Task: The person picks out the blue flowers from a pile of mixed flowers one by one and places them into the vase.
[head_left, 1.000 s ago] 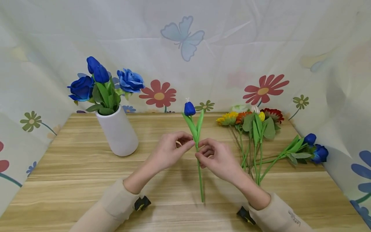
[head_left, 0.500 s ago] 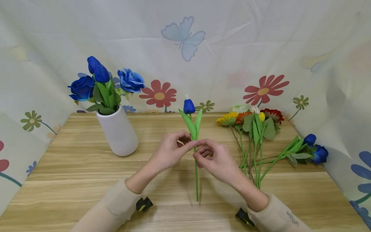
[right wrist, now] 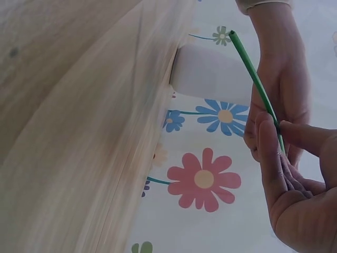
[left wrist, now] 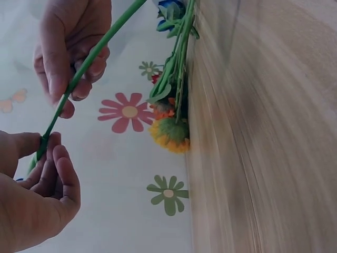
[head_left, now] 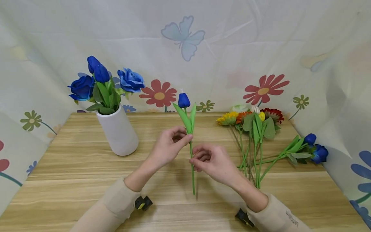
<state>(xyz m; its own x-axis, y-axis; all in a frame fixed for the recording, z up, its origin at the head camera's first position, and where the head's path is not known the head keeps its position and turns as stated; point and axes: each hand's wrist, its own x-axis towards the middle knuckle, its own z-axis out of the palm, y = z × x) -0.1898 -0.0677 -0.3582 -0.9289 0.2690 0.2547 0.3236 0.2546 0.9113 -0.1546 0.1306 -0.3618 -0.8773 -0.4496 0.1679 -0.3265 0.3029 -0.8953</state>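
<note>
I'm watching the left hand (head_left: 169, 145) and right hand (head_left: 215, 161) both pinching this blue tulip (head_left: 189, 125) by its stem (head_left: 193, 182), basically mid-frame.

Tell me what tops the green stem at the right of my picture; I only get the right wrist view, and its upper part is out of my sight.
Observer: The head view shows a blue tulip bloom at the top of the green stem.
Operator: Part of a white vase shows here, but not its mouth. Does it hold anything?
Observer: Yes, blue roses and blue tulips stand in it.
Operator: Where along the stem is the left grip?
Observer: It pinches the stem just under the green leaves.
</note>
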